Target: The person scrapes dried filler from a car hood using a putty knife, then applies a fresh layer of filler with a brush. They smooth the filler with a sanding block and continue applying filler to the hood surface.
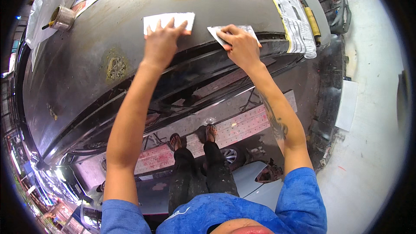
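Note:
Both my hands press on the grey, scuffed roof panel (130,54) of a vehicle. Under the spread fingers of my left hand (160,45) is a white sheet (151,21), held flat against the panel, with orange showing along its near edge. To the right, near the panel's edge, my right hand (241,45) grips a second white sheet (249,29), its fingers bent and the thumb side down; orange shows beside it too. What lies beneath each sheet is hidden, so I cannot tell whether a block is wrapped inside.
An open tin can (65,18) rests on the panel's far left beside plastic film (47,6) and newspaper. Taped newspaper (295,21) covers the panel's right part, near a yellow tube (312,21). My feet stand on a pink-stained plank (247,123). A yellowish rough patch (116,67) marks the panel.

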Demonstrator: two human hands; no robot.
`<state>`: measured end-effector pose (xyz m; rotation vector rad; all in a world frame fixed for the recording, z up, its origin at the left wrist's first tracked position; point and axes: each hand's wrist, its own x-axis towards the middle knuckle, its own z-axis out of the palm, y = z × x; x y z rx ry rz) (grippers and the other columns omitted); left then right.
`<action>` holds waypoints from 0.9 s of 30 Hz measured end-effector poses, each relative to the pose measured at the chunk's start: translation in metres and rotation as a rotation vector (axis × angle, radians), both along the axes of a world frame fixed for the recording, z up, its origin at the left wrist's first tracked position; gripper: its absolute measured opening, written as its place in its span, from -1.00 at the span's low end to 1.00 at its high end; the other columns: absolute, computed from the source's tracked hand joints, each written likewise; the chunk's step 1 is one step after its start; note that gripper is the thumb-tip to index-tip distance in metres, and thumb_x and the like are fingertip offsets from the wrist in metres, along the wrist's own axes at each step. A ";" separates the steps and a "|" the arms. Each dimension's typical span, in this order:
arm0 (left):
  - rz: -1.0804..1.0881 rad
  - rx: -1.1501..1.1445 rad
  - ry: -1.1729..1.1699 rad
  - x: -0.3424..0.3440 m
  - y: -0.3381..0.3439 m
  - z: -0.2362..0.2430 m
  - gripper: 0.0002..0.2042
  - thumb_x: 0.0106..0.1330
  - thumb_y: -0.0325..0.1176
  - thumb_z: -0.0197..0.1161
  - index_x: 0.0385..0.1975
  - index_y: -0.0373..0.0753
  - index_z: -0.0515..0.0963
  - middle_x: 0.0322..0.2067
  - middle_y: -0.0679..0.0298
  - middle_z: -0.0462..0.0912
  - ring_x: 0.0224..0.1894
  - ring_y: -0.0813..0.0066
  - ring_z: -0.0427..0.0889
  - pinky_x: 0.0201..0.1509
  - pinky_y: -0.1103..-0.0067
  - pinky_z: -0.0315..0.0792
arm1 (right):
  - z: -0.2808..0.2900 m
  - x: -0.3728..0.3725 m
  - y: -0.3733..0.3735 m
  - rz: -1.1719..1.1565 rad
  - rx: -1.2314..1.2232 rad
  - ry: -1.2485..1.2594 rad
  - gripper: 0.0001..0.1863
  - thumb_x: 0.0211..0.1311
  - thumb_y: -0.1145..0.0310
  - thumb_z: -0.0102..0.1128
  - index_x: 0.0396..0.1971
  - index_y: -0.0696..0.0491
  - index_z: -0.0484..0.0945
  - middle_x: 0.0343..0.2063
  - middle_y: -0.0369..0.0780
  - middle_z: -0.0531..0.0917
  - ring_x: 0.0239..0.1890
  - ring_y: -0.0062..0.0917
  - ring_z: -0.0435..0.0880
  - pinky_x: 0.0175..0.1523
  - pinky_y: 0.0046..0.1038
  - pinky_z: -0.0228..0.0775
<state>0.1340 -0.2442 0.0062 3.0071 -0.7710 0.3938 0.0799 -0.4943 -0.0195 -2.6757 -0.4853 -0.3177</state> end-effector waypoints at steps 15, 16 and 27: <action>0.122 -0.066 0.232 0.032 0.051 0.029 -0.44 0.05 -0.65 0.08 0.06 0.03 0.62 0.01 0.18 0.65 0.02 0.18 0.63 0.14 0.35 0.49 | 0.031 0.001 0.067 0.112 0.043 0.050 -0.65 -0.02 0.40 0.33 -0.14 -0.06 0.67 -0.18 -0.28 0.65 -0.18 -0.27 0.67 -0.12 -0.29 0.51; 0.129 -0.064 0.249 0.033 0.052 0.029 -0.44 0.05 -0.65 0.09 0.06 0.03 0.62 0.02 0.18 0.64 0.03 0.18 0.63 0.14 0.35 0.49 | 0.033 0.002 0.071 0.101 -0.011 0.007 -0.69 0.01 0.39 0.30 -0.16 -0.04 0.66 -0.19 -0.27 0.65 -0.17 -0.26 0.66 -0.12 -0.27 0.50; 0.192 -0.064 0.439 0.037 0.045 0.030 -0.79 0.25 -0.32 0.15 -0.22 -0.09 0.71 -0.25 0.10 0.73 -0.18 0.16 0.73 -0.07 0.29 0.60 | 0.013 0.004 0.094 0.198 0.071 -0.033 -0.79 0.05 0.42 0.26 -0.30 0.18 0.60 -0.13 -0.03 0.64 -0.09 -0.05 0.61 -0.02 -0.17 0.44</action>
